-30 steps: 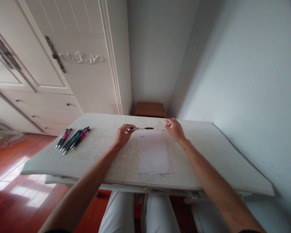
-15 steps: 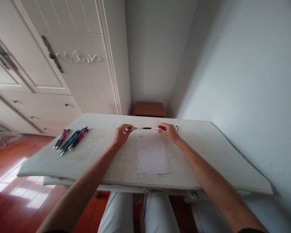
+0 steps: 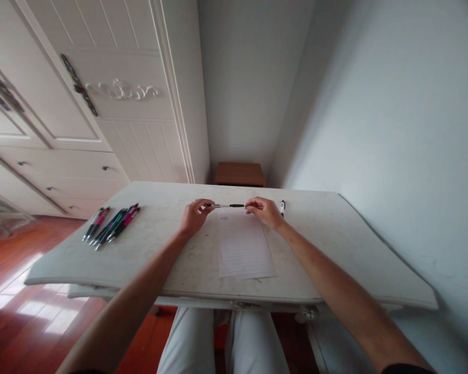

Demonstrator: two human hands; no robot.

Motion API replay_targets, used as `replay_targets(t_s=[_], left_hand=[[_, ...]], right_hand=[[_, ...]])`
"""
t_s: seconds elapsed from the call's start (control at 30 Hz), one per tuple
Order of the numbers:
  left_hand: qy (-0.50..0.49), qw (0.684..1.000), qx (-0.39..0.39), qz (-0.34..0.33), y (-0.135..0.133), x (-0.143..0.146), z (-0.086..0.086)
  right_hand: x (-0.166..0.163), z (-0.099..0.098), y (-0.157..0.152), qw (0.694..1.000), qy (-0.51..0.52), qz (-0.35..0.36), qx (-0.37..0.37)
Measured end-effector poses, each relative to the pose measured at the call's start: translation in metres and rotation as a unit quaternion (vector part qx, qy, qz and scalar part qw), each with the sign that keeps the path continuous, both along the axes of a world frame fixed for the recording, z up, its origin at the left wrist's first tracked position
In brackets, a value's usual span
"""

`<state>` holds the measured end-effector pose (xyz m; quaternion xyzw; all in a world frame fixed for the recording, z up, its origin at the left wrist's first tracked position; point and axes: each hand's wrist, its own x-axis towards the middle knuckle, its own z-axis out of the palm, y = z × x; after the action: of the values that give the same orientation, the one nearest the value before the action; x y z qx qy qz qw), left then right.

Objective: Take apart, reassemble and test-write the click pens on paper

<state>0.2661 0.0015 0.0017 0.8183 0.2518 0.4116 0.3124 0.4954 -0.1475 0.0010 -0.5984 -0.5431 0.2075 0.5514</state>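
Beyond the paper (image 3: 245, 246), near the table's (image 3: 171, 195) far edge, the left hand (image 3: 195, 214) pinches one end of the pen (image 3: 230, 205) and the right hand (image 3: 263, 211) has fingertips pinched at its dark end, so a crooked push might make it slip and roll off.

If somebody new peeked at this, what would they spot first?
Probably the left hand, holding a pen near the middle, with the right hand at its dark end, just beyond the lined paper. Then maybe the colourful pens bunched on the left of the white table.
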Motion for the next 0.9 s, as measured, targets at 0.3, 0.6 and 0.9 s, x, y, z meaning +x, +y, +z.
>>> replay_targets(t_s=[0.3, 0.6, 0.9], left_hand=[[0.005, 1.0, -0.003, 0.0, -0.001, -0.001, 0.002], [0.01, 1.0, 0.007, 0.002, -0.002, -0.001, 0.002], [0.008, 1.0, 0.012, -0.005, -0.001, -0.001, 0.0]], right_hand=[[0.0, 0.001, 0.001, 1.0, 0.025, 0.005, -0.002], [-0.004, 0.008, -0.001, 0.998, 0.057, 0.009, -0.012], [-0.006, 0.01, -0.002, 0.997, 0.068, 0.006, -0.026]])
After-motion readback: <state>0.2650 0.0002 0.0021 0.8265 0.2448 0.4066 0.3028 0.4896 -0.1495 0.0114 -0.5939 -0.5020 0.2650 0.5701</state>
